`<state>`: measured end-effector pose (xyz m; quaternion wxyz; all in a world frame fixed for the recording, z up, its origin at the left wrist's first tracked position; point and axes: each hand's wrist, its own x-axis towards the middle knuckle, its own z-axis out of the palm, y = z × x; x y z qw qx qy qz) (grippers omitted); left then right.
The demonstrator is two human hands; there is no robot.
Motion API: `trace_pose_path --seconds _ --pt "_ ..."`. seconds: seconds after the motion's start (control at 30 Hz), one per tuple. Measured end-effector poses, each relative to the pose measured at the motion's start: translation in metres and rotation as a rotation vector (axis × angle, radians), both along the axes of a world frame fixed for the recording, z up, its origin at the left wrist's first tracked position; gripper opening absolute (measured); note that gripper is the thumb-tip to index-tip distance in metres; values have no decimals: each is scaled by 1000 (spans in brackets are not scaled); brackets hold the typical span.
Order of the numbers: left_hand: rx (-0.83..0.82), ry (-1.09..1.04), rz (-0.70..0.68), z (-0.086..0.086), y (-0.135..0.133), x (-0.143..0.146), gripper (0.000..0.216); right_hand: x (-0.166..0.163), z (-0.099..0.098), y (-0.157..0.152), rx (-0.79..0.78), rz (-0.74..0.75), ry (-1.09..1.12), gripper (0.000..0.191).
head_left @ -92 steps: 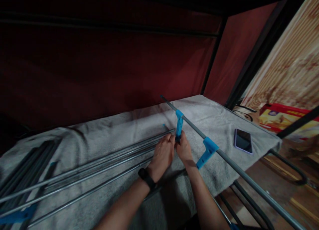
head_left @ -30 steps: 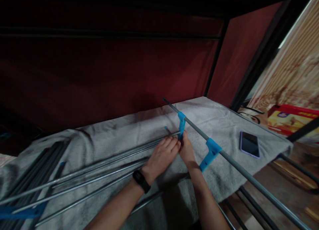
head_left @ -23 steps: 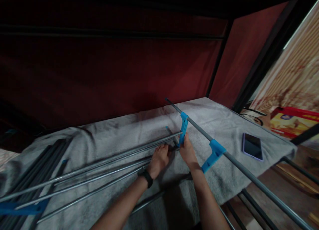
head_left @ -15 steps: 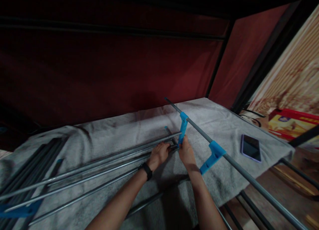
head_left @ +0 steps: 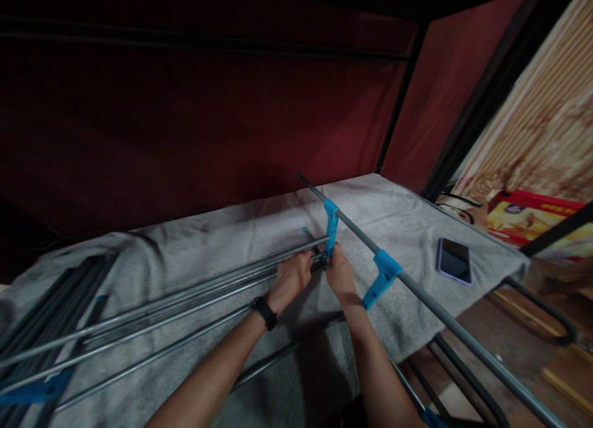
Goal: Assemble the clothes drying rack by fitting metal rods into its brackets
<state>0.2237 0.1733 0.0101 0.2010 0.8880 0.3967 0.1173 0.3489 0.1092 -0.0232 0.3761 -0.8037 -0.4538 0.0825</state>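
My left hand point(head_left: 291, 278) is curled round the right end of a thin metal rod point(head_left: 176, 299) that lies with other rods on a grey cloth point(head_left: 241, 230). My right hand point(head_left: 341, 275) pinches the lower end of an upright blue plastic bracket point(head_left: 330, 228). That bracket is fixed on a long grey bar point(head_left: 430, 304) running from the back down to the right. A second blue bracket point(head_left: 380, 276) hangs on the same bar nearer to me. The rod's end meets the first bracket between my hands.
A dark phone point(head_left: 453, 261) lies on the cloth at the right. More dark rods point(head_left: 41, 310) and a blue piece point(head_left: 32, 391) sit at the far left. A dark red fabric wall point(head_left: 208, 119) stands behind. A red box point(head_left: 532, 218) rests on the floor at right.
My left hand slid from flat beside the bracket back along the rod and closed round it. The right hand stayed at the bracket's foot. The view shifted slightly.
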Motion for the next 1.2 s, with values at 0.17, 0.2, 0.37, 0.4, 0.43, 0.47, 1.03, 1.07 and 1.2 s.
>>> trace_pose_path --seconds 0.17,0.2,0.37,0.4,0.43,0.47,1.03,1.07,1.2 --pt "16 -9 20 -1 -2 0 31 0 3 -2 -6 13 0 45" --pt "20 -7 15 -2 -2 1 31 0 4 -2 -12 14 -1 45" --pt "36 -18 -44 -4 0 0 30 -2 6 -3 -43 -2 -15 43" --pt "41 -16 -45 -4 1 0 30 -2 6 -3 -43 1 -17 43" --pt "46 -12 -42 -4 1 0 29 -2 6 -3 -42 4 -16 44" --pt "52 -6 -39 -3 1 0 29 -2 6 -3 -42 6 -13 44" --pt "312 -55 -59 -42 -84 -117 54 8 -13 -6 180 -66 159 62" --pt "285 -50 -4 -46 -88 -126 51 8 -12 -9 194 -84 138 61" --pt "167 -92 197 -54 -93 -152 37 6 -4 -22 354 -128 -98 47"
